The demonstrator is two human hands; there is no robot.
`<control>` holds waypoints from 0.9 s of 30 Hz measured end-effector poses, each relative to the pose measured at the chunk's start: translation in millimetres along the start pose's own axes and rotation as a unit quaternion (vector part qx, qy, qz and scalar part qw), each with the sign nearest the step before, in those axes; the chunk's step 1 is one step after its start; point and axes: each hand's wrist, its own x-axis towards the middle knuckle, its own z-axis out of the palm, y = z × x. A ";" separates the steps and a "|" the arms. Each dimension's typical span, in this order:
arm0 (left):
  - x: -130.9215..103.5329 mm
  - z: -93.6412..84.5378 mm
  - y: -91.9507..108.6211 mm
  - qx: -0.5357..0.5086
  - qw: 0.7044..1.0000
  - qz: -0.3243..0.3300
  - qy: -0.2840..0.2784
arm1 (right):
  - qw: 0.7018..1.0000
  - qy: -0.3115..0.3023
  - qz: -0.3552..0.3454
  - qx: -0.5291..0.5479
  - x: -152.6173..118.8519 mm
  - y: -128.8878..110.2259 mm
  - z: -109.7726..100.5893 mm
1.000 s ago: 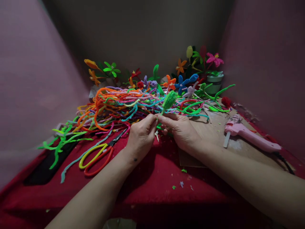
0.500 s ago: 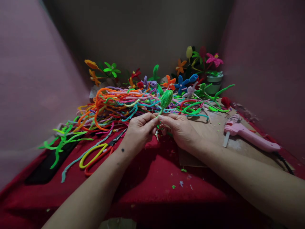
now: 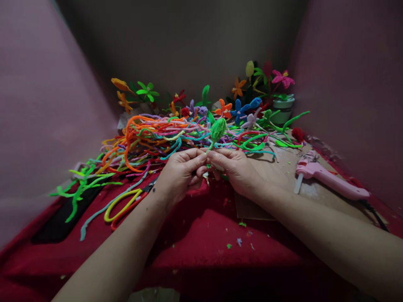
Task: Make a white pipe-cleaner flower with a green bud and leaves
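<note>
- Our left hand [image 3: 181,172] and right hand [image 3: 234,170] meet, thumbs and fingers pinching the stem [image 3: 211,146] of the green bud [image 3: 218,129].
- We see the bud above our hands, before the tangled strips [image 3: 154,136].
- Stem's lower end: hidden by our fingers.
- Scissors [image 3: 149,188]: partly covered by our left forearm [image 3: 126,235].

I was at a small craft table [image 3: 201,243]; the pipe cleaners [image 3: 157,138], scissors [image 3: 138,193], pink glue gun [image 3: 329,178] and fuzzy flowers [image 3: 239,111] showed it.
</note>
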 end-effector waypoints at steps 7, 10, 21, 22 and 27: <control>-0.6 -0.2 0.7 -0.012 1.000 -0.007 -0.020 | 1.000 0.018 -0.001 0.012 0.3 1.2 1.0; -0.9 -0.5 1.4 -0.018 0.999 -0.010 -0.033 | 0.999 0.002 0.012 0.042 2.4 3.2 0.0; -1.1 -5.0 2.0 -0.030 0.995 -0.032 -0.085 | 0.989 -0.048 0.009 0.137 6.9 6.4 -3.4; -1.6 -4.6 2.3 -0.014 0.996 -0.031 -0.079 | 0.989 -0.043 0.011 0.139 6.5 6.6 -3.4; -2.4 1.8 -1.0 0.193 0.979 0.063 -0.002 | 0.990 0.009 0.017 0.140 3.7 3.5 -1.7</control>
